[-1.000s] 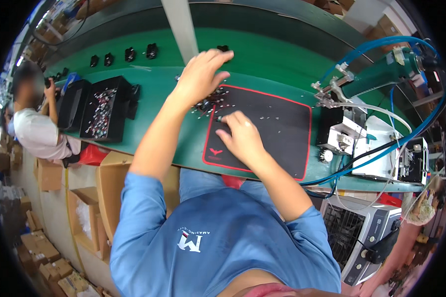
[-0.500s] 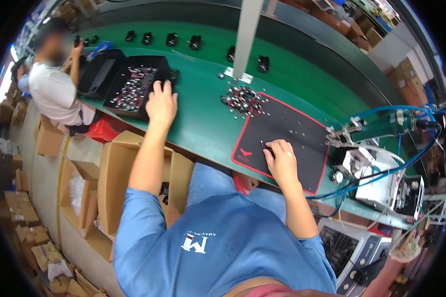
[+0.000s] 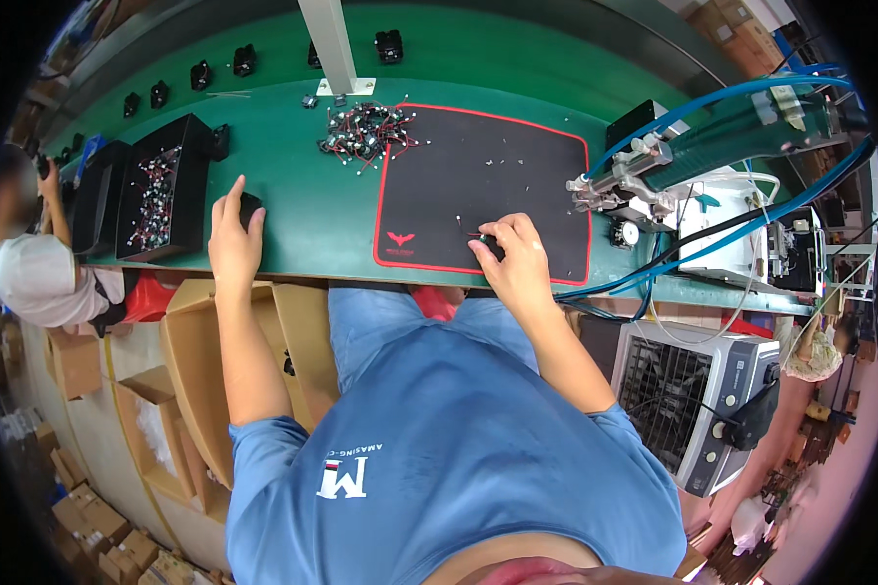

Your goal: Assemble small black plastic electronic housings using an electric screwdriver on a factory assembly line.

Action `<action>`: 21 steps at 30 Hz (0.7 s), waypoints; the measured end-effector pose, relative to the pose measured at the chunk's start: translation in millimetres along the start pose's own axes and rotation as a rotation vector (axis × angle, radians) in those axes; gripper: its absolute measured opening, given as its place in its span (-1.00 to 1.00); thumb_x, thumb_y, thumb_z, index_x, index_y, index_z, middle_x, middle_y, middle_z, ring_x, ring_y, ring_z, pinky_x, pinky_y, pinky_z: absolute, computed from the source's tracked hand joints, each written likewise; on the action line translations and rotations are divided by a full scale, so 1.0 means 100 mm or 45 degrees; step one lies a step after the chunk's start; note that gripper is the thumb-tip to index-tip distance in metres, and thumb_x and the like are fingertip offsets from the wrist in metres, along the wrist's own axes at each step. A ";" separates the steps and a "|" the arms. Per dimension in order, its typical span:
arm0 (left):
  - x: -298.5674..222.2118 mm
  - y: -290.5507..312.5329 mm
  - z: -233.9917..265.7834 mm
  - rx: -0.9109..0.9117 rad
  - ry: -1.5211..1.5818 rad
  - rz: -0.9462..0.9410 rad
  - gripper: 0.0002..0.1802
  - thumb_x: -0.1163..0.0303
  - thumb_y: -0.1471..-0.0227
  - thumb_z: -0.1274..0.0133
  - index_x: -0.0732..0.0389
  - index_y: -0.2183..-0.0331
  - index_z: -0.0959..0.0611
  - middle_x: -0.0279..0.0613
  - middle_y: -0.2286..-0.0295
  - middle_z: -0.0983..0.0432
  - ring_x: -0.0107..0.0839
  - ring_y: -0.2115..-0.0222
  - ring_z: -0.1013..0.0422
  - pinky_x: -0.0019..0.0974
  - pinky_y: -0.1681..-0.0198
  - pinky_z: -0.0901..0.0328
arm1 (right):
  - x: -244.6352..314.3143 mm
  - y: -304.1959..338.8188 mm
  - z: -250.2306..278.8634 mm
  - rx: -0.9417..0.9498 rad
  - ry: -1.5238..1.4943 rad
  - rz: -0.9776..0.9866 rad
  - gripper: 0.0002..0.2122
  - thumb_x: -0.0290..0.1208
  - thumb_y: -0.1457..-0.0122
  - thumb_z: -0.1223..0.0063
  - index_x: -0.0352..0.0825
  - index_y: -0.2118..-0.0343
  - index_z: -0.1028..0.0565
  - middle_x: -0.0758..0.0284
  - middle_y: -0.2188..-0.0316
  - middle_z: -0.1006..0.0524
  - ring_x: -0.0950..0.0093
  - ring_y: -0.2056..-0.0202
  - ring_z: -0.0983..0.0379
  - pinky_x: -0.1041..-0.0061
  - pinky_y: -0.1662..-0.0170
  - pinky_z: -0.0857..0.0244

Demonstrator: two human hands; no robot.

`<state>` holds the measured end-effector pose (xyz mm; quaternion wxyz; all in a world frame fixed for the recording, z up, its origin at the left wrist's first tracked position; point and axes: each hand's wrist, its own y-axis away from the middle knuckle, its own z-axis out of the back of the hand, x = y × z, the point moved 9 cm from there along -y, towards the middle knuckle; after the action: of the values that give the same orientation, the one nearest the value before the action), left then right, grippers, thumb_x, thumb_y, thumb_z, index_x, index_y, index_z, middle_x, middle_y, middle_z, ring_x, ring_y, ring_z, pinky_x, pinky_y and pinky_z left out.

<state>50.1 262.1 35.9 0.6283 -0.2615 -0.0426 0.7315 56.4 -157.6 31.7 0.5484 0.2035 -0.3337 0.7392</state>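
On the mat (image 3: 517, 166), right hand (image 3: 517, 258) pinches a black part (image 3: 493, 246); left hand (image 3: 232, 239) cups another (image 3: 250, 207), likely assembling; next needs careful alignment

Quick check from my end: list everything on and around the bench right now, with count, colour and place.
Workbench: one, green, across the top.
Mat: one, black with red edge, bench centre-right.
Pile of small wired parts: one, black, red and white, left of the mat.
Parts trays: two, black, bench left; the nearer one holds small parts.
Small black components: several, along the far belt.
Post: one, white, far centre.
Hoses: several, blue, right.
Fixture: one, metal, right of the mat.
Cooler unit: one, grey, lower right.
Cardboard boxes: several, brown, under the bench.
Co-worker: one, white shirt, far left.
Left hand: on a small black part.
Right hand: gripping a small black part on the mat.
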 end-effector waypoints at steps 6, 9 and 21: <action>-0.14 0.42 -0.30 0.426 1.540 0.872 -0.38 0.35 -0.23 -0.21 0.11 -0.26 -0.40 -0.25 0.08 -0.45 -0.61 0.51 -0.34 -0.52 0.59 -0.17 | 0.06 0.06 0.05 -0.035 0.094 0.049 -0.79 -0.49 -0.05 -0.37 -0.36 0.24 -0.62 0.23 0.26 -0.53 0.18 0.21 -0.51 0.23 0.12 -0.43; -0.62 0.62 -0.42 0.454 2.219 0.887 -0.28 0.46 -0.21 -0.12 0.10 -0.34 -0.27 -0.18 -0.05 -0.37 -0.46 0.32 -0.34 -0.50 0.42 -0.27 | 0.07 0.06 0.05 -0.044 0.099 0.015 -0.79 -0.48 -0.06 -0.37 -0.35 0.23 -0.63 0.25 0.27 -0.54 0.18 0.22 -0.52 0.23 0.11 -0.43; -2.08 0.63 -0.85 0.848 1.555 0.147 0.00 0.55 0.21 -0.51 0.17 -0.24 -0.34 -0.10 -0.02 -0.32 -0.23 0.04 -0.49 -0.17 -0.01 -0.49 | -0.03 0.06 0.25 0.036 -0.558 -0.306 -0.82 -0.66 -0.09 -0.31 -0.44 0.21 -0.66 0.28 0.17 -0.64 0.56 0.28 -0.65 0.57 0.19 -0.58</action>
<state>45.9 30.7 6.0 0.5467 -0.4212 0.5587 0.4599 50.0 -178.1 45.5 0.5439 0.4047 -0.4077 0.6117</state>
